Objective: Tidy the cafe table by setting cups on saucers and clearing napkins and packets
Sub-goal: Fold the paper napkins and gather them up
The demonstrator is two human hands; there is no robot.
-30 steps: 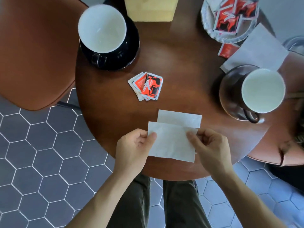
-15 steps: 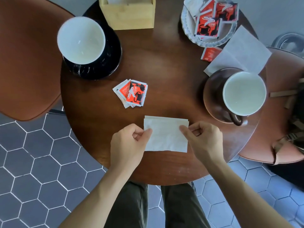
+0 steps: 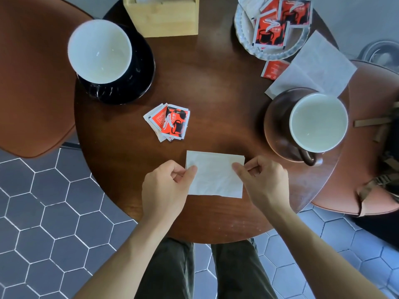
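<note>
A folded white napkin [image 3: 214, 173] lies at the near edge of the round wooden table [image 3: 216, 93]. My left hand [image 3: 166, 188] pinches its left edge and my right hand [image 3: 262, 182] pinches its right edge. A small pile of red packets [image 3: 170, 123] sits mid-table. One white cup [image 3: 99, 51] stands on a black saucer [image 3: 142, 67] at the far left. Another white cup [image 3: 318, 122] stands on a brown saucer [image 3: 277, 124] at the right. A second napkin [image 3: 317, 65] lies unfolded behind that saucer, with a loose red packet [image 3: 274, 70] beside it.
A wooden box [image 3: 164, 17] stands at the far edge. A glass dish [image 3: 244, 33] at the far right holds several packets. Brown chairs [image 3: 32, 83] flank the table, the right one carrying a bag [image 3: 386, 165]. Hexagon floor tiles lie below.
The napkin's top layer has been brought down flush over the lower one, so it now lies as a single folded rectangle. Both hands keep pinching its side edges.
</note>
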